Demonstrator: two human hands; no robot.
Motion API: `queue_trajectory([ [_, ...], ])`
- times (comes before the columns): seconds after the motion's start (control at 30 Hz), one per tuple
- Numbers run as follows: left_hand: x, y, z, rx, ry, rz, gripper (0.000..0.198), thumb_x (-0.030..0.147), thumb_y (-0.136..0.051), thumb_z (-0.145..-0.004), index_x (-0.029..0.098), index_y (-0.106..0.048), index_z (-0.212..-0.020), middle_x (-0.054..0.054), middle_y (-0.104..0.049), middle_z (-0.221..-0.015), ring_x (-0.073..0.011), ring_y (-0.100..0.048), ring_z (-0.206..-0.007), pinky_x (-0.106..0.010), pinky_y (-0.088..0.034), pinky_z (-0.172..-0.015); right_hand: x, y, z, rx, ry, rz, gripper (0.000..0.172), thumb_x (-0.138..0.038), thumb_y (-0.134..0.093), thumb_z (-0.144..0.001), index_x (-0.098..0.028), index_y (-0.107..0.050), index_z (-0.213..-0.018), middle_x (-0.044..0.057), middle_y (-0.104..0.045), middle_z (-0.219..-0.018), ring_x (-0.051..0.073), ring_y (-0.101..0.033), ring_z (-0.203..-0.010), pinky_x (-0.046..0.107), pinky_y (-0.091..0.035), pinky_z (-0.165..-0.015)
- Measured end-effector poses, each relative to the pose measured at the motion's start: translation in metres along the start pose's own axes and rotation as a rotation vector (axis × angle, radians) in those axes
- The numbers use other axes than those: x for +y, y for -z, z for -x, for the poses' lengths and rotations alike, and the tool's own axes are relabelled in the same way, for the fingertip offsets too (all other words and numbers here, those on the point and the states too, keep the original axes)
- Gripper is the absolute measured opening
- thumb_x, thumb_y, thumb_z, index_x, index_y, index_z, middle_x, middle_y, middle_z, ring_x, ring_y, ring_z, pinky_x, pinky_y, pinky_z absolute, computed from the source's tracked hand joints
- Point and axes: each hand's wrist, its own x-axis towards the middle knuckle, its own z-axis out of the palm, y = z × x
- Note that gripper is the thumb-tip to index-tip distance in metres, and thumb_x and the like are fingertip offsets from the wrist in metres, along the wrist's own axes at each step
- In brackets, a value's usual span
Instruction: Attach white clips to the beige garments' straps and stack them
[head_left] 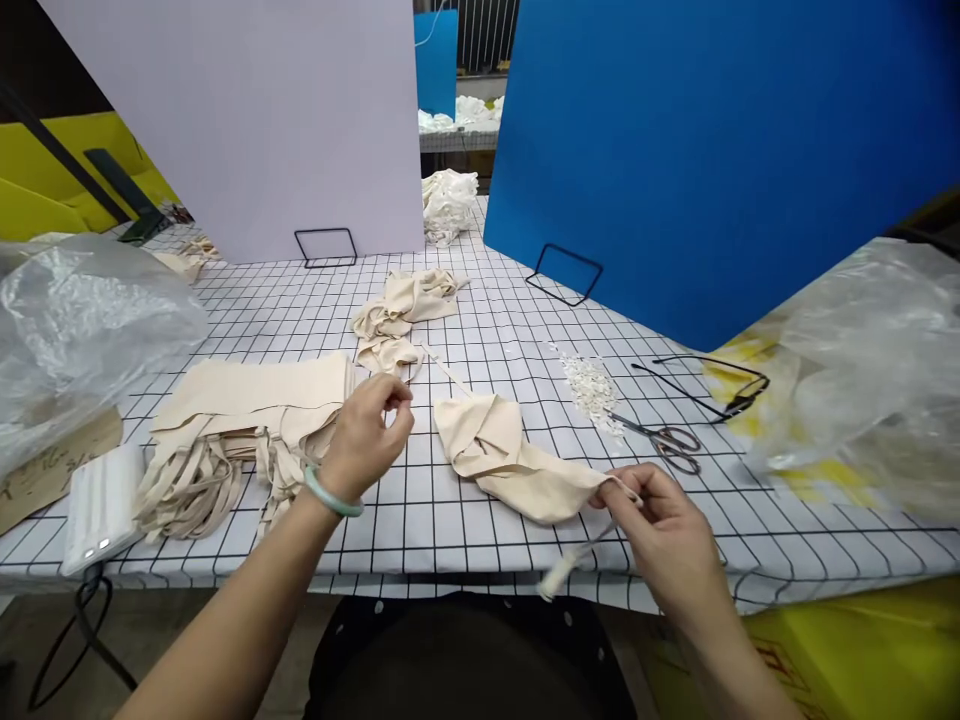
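Note:
A cream cloth piece (540, 478) lies crumpled on the checked tablecloth (420, 540). My right hand (660, 525) pinches its right end, where a thin strap hangs down toward the table edge. My left hand (371, 435), with a pale green bangle on the wrist, hovers left of this cloth. Its fingers are curled, and whatever they may hold is too small to make out. Beside and partly behind the left hand is a stack of cream cloth pieces (255, 390) with bundled straps. Farther back sits a loose pile of cream cloth (405, 305).
Scissors (675, 447), a heap of small white bits (589, 388) and black glasses (709, 400) lie right of centre. Plastic bags flank both sides. A white power strip (101, 510) is at left. Lilac (262, 120) and blue boards (675, 150) stand behind.

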Motion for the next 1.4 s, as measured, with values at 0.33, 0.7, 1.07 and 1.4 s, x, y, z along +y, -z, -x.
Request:
queue_trajectory([
  [0.33,0.008,-0.077,-0.051,-0.318,0.083,-0.41,0.015,0.009,-0.046,-0.086,0.017,-0.056,-0.093,-0.013,-0.059,-0.103,-0.0253,-0.058,-0.091,-0.038,-0.049,-0.075,-0.037,0.022,0.003,-0.049,-0.088,-0.383,0.032,-0.041,-0.073,-0.081,-0.024,-0.047,-0.07,-0.008,-0.031,-0.055,0.008,-0.025,-0.045,0.021,-0.023,-0.04],
  [0.7,-0.033,0.036,0.045,-0.251,0.143,-0.33,0.017,0.013,-0.045,-0.083,0.018,-0.059,-0.092,-0.008,-0.063,-0.093,-0.0236,-0.062,-0.083,-0.038,-0.051,-0.074,0.002,0.06,0.031,-0.687,-0.174,0.365,0.028,-0.052,-0.065,-0.083,-0.024,-0.068,-0.088,0.004,-0.068,-0.087,0.022,-0.062,-0.083,0.032,-0.052,-0.072],
  [1.07,0.011,-0.021,0.065,-0.453,-0.003,-0.236,0.025,0.033,-0.071,-0.08,0.017,-0.059,-0.095,-0.009,-0.061,-0.101,-0.0272,-0.054,-0.094,-0.044,-0.049,-0.081,-0.006,-0.038,0.016,-0.433,0.273,0.548,0.014,-0.028,-0.05,-0.094,-0.023,-0.053,-0.081,0.004,-0.062,-0.085,0.021,-0.06,-0.08,0.034,-0.049,-0.072],
  [1.4,0.003,0.018,0.108,-0.269,0.239,0.825,0.015,0.024,-0.059,-0.089,0.02,-0.047,-0.082,-0.004,-0.06,-0.089,-0.0188,-0.058,-0.089,-0.036,-0.048,-0.083,0.022,-0.038,0.009,-0.452,0.446,0.711,0.006,-0.024,-0.051,-0.095,-0.023,-0.051,-0.09,0.006,-0.059,-0.094,0.023,-0.055,-0.087,0.038,-0.048,-0.076],
])
